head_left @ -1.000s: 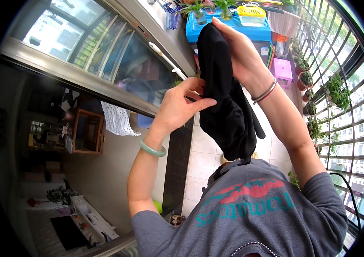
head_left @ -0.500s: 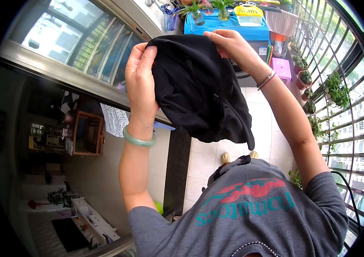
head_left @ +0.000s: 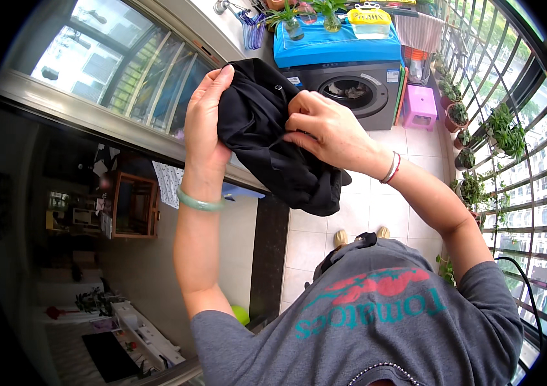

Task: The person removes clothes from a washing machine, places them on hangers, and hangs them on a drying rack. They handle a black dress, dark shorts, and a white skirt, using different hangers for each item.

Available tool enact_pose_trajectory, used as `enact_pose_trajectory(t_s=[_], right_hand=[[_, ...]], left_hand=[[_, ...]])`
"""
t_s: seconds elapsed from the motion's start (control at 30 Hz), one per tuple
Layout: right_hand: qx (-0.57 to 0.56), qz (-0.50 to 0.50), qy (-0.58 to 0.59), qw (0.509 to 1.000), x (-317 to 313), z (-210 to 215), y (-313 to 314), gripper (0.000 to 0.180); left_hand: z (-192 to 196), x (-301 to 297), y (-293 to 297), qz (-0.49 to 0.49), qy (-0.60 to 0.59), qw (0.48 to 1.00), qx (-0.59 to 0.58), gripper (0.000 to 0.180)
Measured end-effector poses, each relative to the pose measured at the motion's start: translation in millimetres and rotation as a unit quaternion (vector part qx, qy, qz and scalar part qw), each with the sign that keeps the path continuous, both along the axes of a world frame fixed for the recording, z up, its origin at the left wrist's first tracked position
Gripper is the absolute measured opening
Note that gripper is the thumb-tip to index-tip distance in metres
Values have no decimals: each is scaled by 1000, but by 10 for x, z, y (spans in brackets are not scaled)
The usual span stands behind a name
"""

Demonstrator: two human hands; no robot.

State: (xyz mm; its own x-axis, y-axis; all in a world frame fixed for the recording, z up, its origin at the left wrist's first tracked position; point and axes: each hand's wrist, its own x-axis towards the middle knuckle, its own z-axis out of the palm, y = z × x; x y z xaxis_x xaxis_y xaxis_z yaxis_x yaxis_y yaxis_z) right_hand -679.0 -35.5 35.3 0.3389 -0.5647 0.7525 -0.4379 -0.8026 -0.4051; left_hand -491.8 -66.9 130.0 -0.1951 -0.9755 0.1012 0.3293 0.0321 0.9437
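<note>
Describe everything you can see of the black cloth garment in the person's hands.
The soft-looking, black cloth garment is crumpled into deep folds, with a tiny pale mark near its top. The person's bare left hand grips its left edge; the bare right hand, fingers curled, grips its right side. It hangs in the air; its exact type is unclear.

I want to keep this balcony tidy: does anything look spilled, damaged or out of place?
Nothing stands out; I see no spill or damage. The black cloth is bunched, but the left hand and right hand are both gripping it. The pink stool stands upright beside the washing machine.
</note>
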Motion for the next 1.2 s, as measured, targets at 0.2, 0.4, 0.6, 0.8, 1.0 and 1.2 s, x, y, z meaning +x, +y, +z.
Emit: enact_pose_trajectory(t_s=[0.2,0.4,0.6,0.8,1.0,1.2], right_hand=[[279,226,-280,890,-85,565,-3,34],[73,124,-227,963,163,1200,-83,38],[-118,17,-131,984,436,1243,-406,37],[81,182,-235,952,444,1238,-398,30],[19,105,-340,935,317,641,-135,9],[329,203,-88,918,162,-306,34,15]], left_hand=[[-158,245,-126,2,-149,989,-1,12],[-199,211,32,38,-438,875,-203,53],[206,-116,411,-60,-87,980,-170,56],[546,132,403,-89,-146,981,-93,29],[563,288,306,-116,-58,988,-80,40],[814,173,287,-146,-61,976,-152,44]])
